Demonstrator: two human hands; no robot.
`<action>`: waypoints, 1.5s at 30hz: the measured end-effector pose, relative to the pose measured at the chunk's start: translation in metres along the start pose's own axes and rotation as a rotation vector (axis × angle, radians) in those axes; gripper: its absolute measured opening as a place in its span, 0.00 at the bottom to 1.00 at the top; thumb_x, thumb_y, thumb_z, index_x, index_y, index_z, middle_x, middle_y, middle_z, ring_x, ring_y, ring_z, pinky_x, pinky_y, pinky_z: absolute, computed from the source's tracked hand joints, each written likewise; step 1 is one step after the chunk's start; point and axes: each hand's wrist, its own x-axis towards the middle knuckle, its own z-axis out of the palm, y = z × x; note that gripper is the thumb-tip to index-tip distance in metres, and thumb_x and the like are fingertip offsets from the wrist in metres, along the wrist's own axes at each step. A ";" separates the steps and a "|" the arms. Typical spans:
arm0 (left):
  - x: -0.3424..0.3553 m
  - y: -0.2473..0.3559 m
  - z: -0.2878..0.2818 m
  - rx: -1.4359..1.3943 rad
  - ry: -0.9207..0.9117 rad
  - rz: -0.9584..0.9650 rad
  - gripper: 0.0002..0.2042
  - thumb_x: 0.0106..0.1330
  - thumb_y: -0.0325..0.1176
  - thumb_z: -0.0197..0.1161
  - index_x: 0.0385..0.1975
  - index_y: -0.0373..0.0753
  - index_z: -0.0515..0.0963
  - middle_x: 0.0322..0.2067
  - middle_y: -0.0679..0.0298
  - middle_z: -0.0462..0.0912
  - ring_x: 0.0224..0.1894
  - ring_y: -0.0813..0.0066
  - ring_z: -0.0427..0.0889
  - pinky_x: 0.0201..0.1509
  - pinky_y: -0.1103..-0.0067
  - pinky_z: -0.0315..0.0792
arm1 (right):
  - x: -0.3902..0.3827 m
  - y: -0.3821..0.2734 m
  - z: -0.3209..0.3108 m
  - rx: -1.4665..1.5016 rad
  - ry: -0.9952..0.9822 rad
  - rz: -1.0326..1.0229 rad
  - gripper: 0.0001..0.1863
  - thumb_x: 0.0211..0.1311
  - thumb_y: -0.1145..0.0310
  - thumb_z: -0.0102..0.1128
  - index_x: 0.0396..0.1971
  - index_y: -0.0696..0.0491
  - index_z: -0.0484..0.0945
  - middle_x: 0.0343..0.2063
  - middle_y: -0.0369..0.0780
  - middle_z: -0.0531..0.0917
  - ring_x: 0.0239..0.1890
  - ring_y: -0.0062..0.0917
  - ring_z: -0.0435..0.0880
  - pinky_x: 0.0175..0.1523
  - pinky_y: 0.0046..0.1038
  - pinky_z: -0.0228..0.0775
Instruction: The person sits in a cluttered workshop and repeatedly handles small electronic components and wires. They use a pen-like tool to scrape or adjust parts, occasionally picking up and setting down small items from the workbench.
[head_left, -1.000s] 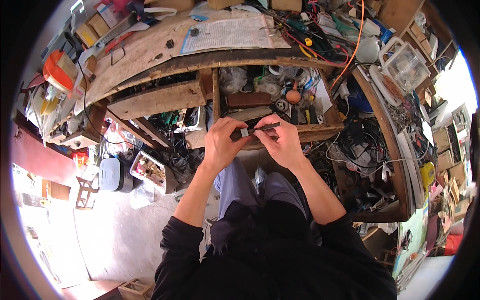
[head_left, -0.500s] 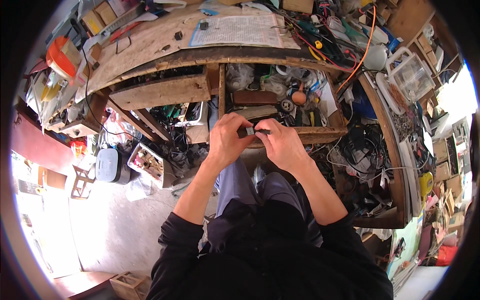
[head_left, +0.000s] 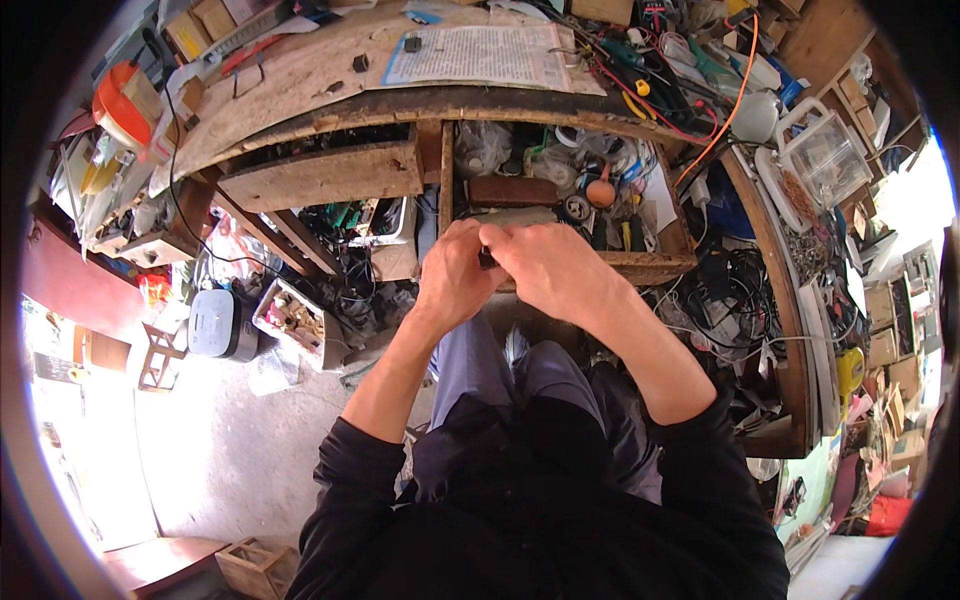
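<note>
With the left hand (head_left: 450,275) and right hand (head_left: 555,268) curled closed on a small dark part (head_left: 487,258), mostly hidden between them near the open wooden drawer (head_left: 655,264), bracing them together and pressing evenly should keep it from slipping

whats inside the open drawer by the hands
The drawer shows a brown case, an orange rounded thing and clear plastic bags. The left hand and right hand hide its near left corner.
</note>
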 end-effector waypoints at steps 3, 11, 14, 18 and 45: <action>0.001 0.003 -0.001 0.028 -0.022 -0.016 0.14 0.50 0.31 0.74 0.35 0.34 0.80 0.36 0.54 0.82 0.45 0.49 0.80 0.48 0.62 0.75 | 0.005 0.014 -0.006 0.028 -0.044 -0.054 0.16 0.57 0.76 0.60 0.45 0.61 0.73 0.31 0.50 0.84 0.38 0.48 0.85 0.41 0.46 0.77; 0.001 -0.002 -0.002 0.043 -0.102 -0.074 0.15 0.49 0.33 0.75 0.34 0.34 0.79 0.38 0.53 0.81 0.46 0.50 0.80 0.49 0.63 0.75 | 0.017 0.029 -0.018 0.196 -0.171 -0.087 0.11 0.60 0.76 0.61 0.42 0.61 0.74 0.31 0.52 0.84 0.39 0.52 0.82 0.42 0.48 0.71; 0.002 -0.003 -0.001 0.050 -0.109 -0.076 0.15 0.49 0.33 0.75 0.34 0.34 0.79 0.38 0.53 0.81 0.46 0.50 0.80 0.50 0.64 0.75 | 0.019 0.030 -0.018 0.227 -0.200 -0.076 0.08 0.63 0.74 0.61 0.38 0.59 0.72 0.30 0.53 0.82 0.39 0.54 0.81 0.41 0.48 0.68; 0.003 -0.002 -0.004 0.059 -0.123 -0.119 0.15 0.49 0.33 0.76 0.34 0.34 0.81 0.38 0.54 0.81 0.47 0.51 0.81 0.50 0.64 0.75 | 0.019 0.036 -0.012 0.310 -0.129 -0.126 0.07 0.62 0.74 0.61 0.36 0.58 0.73 0.28 0.52 0.82 0.38 0.53 0.81 0.41 0.47 0.68; -0.001 -0.002 -0.004 -0.106 -0.084 -0.050 0.14 0.50 0.23 0.73 0.39 0.37 0.85 0.38 0.57 0.84 0.44 0.57 0.82 0.47 0.70 0.77 | -0.023 0.018 0.044 1.212 0.441 0.547 0.01 0.69 0.80 0.58 0.37 0.61 0.75 0.26 0.39 0.84 0.28 0.21 0.87 0.34 0.23 0.80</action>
